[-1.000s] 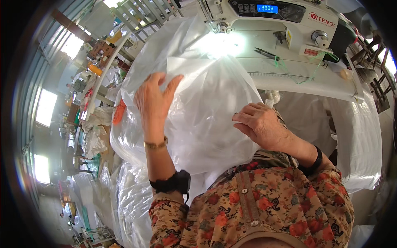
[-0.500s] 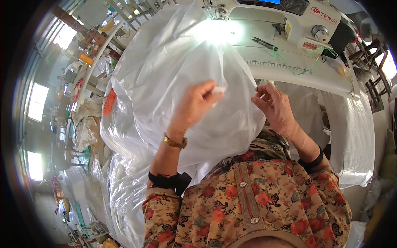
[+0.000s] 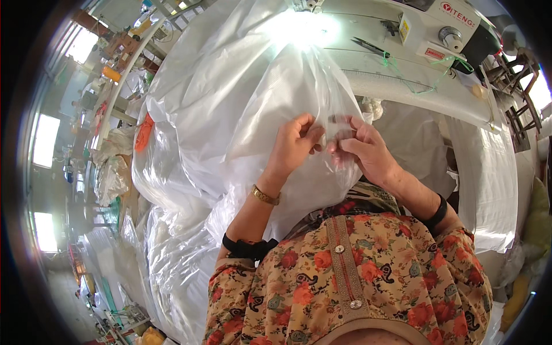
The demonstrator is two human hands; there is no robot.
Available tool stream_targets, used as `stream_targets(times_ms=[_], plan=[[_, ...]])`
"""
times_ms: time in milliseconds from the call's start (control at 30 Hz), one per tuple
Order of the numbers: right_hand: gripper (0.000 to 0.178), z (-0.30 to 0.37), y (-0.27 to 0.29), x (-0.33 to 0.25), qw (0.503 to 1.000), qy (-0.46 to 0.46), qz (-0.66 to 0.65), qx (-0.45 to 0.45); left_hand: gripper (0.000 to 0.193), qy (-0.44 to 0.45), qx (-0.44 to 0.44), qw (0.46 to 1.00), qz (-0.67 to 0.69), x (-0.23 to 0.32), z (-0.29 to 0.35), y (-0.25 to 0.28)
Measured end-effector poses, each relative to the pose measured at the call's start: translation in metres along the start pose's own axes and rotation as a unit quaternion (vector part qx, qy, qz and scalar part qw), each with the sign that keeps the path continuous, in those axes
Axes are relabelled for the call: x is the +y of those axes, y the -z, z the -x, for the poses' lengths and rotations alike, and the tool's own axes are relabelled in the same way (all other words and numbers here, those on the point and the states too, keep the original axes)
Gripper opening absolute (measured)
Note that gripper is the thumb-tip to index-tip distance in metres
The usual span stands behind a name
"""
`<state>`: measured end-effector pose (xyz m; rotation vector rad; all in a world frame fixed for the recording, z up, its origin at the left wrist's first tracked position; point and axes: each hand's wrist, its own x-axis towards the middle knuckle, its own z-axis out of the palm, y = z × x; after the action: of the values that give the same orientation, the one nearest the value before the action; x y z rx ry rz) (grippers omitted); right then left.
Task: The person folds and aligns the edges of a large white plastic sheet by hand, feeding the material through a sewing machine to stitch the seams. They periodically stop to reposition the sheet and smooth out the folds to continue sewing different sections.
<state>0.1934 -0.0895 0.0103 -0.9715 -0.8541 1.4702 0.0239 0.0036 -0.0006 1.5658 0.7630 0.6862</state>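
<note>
A floral garment in orange, red and tan covers the torso (a beaded strip runs down its front). Black cuffs end both sleeves; a gold bangle circles the left wrist.

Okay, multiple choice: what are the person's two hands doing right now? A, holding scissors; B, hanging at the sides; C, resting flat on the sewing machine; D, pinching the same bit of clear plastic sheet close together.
D: the left hand and the right hand meet fingertip to fingertip, both pinching the clear plastic sheet in front of the sewing machine.
</note>
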Motion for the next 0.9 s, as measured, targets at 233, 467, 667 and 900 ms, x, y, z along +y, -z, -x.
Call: stream_targets(times_ms=[233,467,667,900], plan=[[0.049,0.001,-0.019,0.005,0.999,-0.005,0.007,-0.031,0.015,0.050,-0.001,0.997,0.058,-0.001,-0.002,-0.004],[0.028,0.004,0.005,0.021,0.994,-0.073,0.072,0.027,0.013,0.045,0.043,0.998,0.019,0.002,0.005,0.016],[0.015,0.024,-0.005,0.025,0.978,-0.009,0.206,-0.004,0.013,0.041,0.077,0.995,-0.044,-0.005,0.006,0.015],[0.011,0.024,-0.031,-0.011,0.948,0.062,0.303,-0.080,0.021,-0.068,0.110,0.971,-0.200,-0.009,0.009,0.004]])
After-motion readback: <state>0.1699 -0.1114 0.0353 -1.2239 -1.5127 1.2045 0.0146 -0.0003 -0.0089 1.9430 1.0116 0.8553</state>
